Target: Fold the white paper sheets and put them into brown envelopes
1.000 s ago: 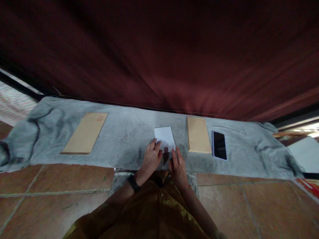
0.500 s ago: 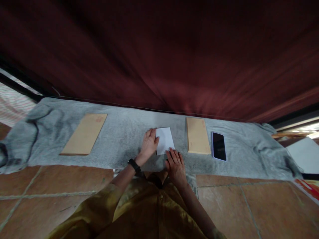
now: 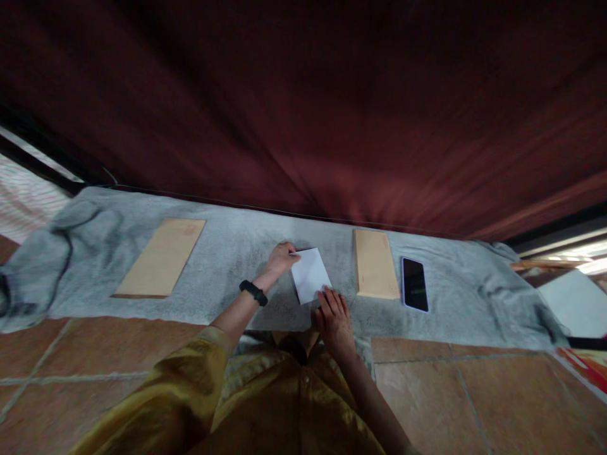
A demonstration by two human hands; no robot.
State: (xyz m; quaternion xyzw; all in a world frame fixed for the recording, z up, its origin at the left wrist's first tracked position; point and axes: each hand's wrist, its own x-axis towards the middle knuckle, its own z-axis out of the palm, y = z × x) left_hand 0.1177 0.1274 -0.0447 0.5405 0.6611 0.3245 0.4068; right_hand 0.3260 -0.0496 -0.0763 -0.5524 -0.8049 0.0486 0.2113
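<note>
A small sheet of white paper (image 3: 310, 275), apparently folded, lies tilted on the grey cloth (image 3: 241, 246) in front of me. My left hand (image 3: 281, 259) pinches its upper left corner between thumb and fingers; a dark band circles that wrist. At the paper's lower right corner, my right hand (image 3: 334, 316) rests with its fingers stretched out, the tips touching the edge. Right of the paper is a stack of brown envelopes (image 3: 377, 264). Another brown envelope (image 3: 161, 258) lies farther off to the left.
A phone (image 3: 415, 284) with a pale purple case lies right of the envelope stack. Behind the cloth hangs a dark red curtain (image 3: 303, 126). Tiled floor (image 3: 417, 385) shows along the near edge. White sheets (image 3: 576, 303) are at the far right.
The paper has turned anticlockwise, its top leaning further left. My left hand has shifted from lying along its left side to pinching the upper left corner. My right hand stays nearly in place.
</note>
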